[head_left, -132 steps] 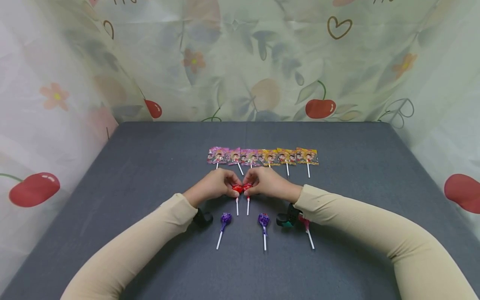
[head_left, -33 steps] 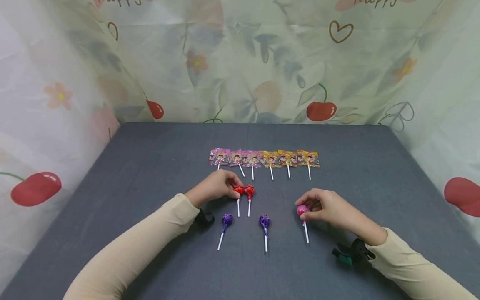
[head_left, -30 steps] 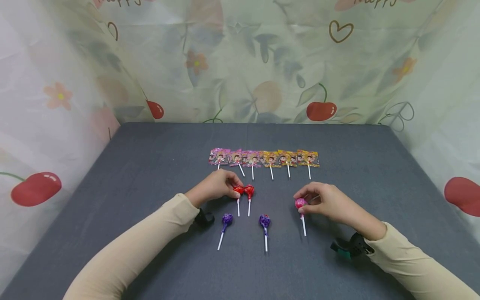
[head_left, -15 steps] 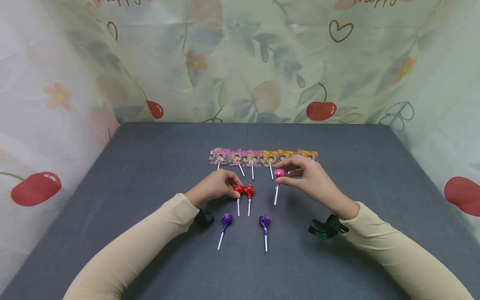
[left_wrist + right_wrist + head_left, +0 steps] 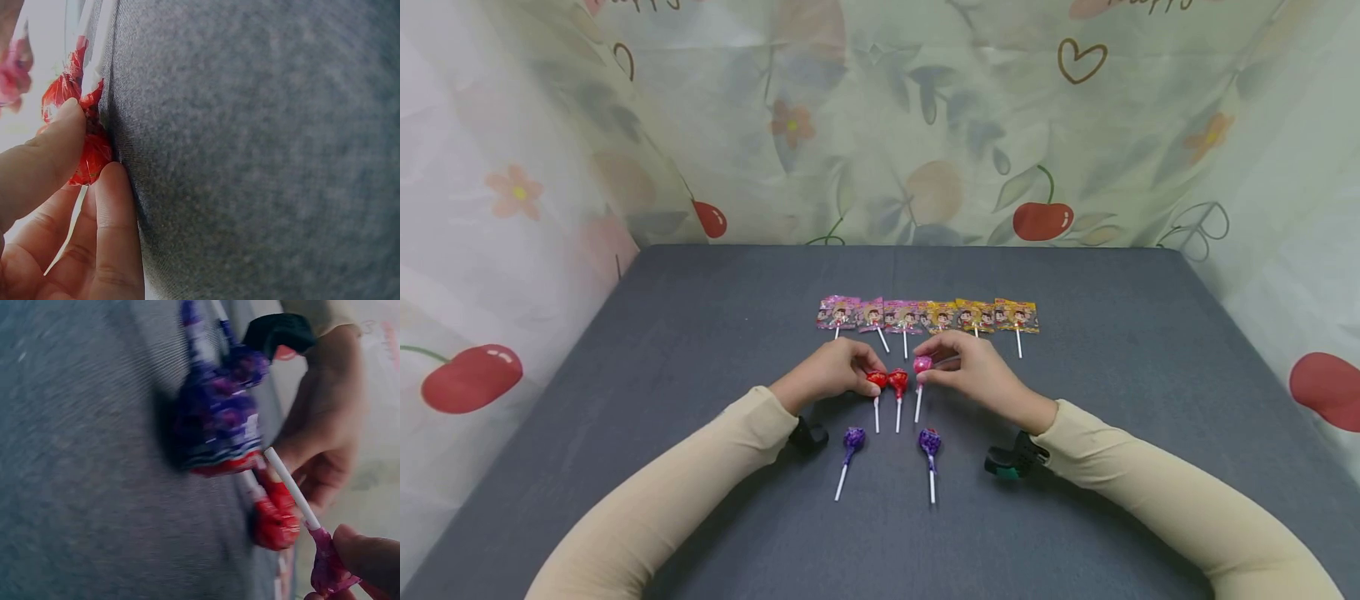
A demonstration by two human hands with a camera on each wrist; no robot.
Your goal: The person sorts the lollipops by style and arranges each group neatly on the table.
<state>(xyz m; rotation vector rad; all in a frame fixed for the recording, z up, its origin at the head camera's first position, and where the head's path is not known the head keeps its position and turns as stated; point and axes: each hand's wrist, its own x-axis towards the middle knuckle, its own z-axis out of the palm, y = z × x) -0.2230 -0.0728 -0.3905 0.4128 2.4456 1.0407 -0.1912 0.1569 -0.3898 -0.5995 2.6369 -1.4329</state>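
My left hand [image 5: 833, 368] pinches the head of a red lollipop [image 5: 876, 380] between thumb and fingers. A second red lollipop [image 5: 898, 382] lies right beside it, their heads close together and both sticks toward me. My right hand [image 5: 973, 372] grips a pink lollipop [image 5: 922, 364] by its wrapped head, just right of the red pair, stick hanging down toward me. In the right wrist view the pink lollipop [image 5: 328, 565] is apart from the red one [image 5: 275, 519]. The left wrist view shows the held red head [image 5: 94, 156] near the table surface.
Two purple lollipops [image 5: 853, 440] [image 5: 929, 442] lie apart, nearer to me. Behind the hands is a row of flat-wrapped lollipops, pink ones [image 5: 838, 313] at left and yellow ones [image 5: 1017, 316] at right. The dark grey table [image 5: 730, 292] ends at a patterned curtain [image 5: 880, 125].
The right hand let go of the second red lollipop, picked up the pink lollipop at the right and carried it left beside the red pair. The left hand stayed on its red lollipop.
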